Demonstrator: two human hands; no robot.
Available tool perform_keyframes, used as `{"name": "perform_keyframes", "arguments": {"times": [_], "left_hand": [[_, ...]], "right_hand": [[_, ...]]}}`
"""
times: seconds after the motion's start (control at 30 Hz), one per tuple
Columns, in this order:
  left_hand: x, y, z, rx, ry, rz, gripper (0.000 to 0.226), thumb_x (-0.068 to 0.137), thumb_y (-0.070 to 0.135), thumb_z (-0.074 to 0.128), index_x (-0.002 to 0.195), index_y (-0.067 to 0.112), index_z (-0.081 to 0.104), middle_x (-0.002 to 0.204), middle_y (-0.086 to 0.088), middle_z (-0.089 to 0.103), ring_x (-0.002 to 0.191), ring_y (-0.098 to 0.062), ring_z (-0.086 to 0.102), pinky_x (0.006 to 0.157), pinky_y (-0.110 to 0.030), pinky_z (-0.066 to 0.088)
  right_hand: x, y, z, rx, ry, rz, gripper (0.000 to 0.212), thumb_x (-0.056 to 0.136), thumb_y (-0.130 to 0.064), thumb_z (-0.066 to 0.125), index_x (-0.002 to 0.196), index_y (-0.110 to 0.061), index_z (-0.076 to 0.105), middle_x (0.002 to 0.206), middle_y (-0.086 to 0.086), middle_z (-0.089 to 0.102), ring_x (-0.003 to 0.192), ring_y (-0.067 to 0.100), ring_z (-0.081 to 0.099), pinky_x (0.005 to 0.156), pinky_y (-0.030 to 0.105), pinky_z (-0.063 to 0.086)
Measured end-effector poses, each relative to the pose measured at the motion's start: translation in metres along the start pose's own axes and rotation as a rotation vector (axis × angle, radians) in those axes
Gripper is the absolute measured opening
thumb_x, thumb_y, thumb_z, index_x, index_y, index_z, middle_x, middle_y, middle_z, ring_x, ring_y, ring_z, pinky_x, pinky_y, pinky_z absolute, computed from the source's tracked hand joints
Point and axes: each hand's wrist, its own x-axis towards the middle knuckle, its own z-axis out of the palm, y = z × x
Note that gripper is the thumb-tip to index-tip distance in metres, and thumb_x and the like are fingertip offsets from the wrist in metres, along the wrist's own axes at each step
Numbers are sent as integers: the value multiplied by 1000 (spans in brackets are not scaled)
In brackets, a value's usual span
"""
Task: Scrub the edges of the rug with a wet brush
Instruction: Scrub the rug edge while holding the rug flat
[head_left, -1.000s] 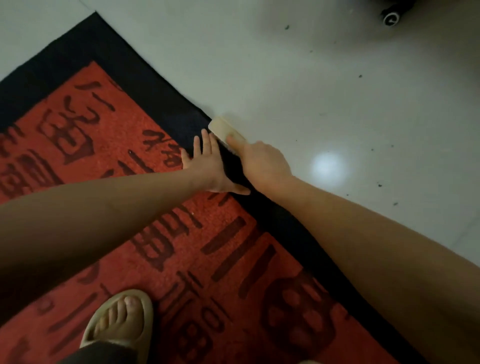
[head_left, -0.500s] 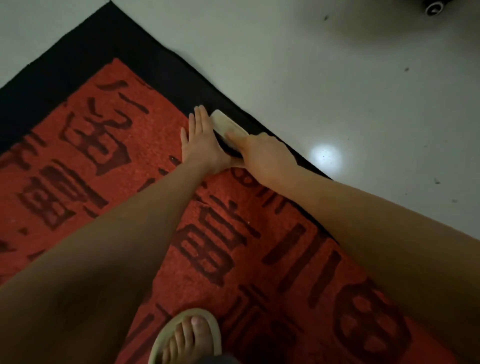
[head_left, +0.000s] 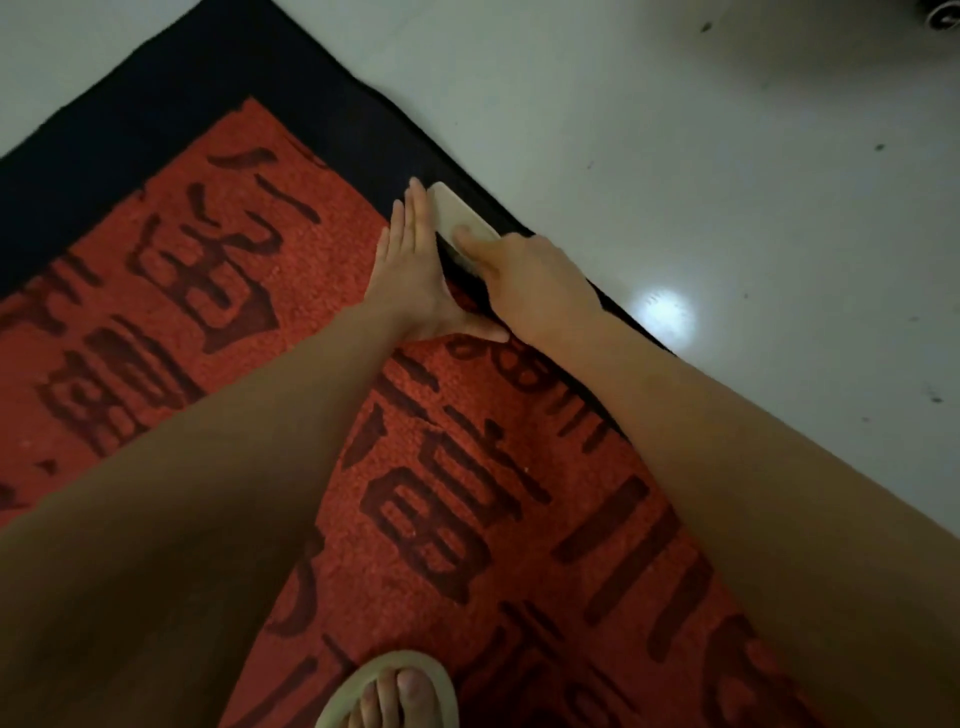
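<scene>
The red woven rug (head_left: 218, 291) with dark characters and a black border lies flat on the pale tiled floor (head_left: 675, 156). I see the cream rectangular brush (head_left: 457, 218) on its black right-hand edge, my right hand (head_left: 530, 286) clamped over it, a finger along its back to press the bristles down. My left hand (head_left: 415, 270) lies flat, fingers spread, beside it, probably pinning the rug against sliding.
</scene>
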Motion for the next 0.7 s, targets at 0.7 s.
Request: {"name": "perform_keyframes", "arguments": {"times": [0.7], "left_hand": [[2,50,-9,125,-168,-350,167,39,71,85,152,12,-23,154,-21,-33,144,-39,-27,117,-58,-7]], "right_hand": [[-17,19,-12,-18,31,105,54,95,-14,41,143,-39,38,105,21,62,94,41,58,77,43,45]]}}
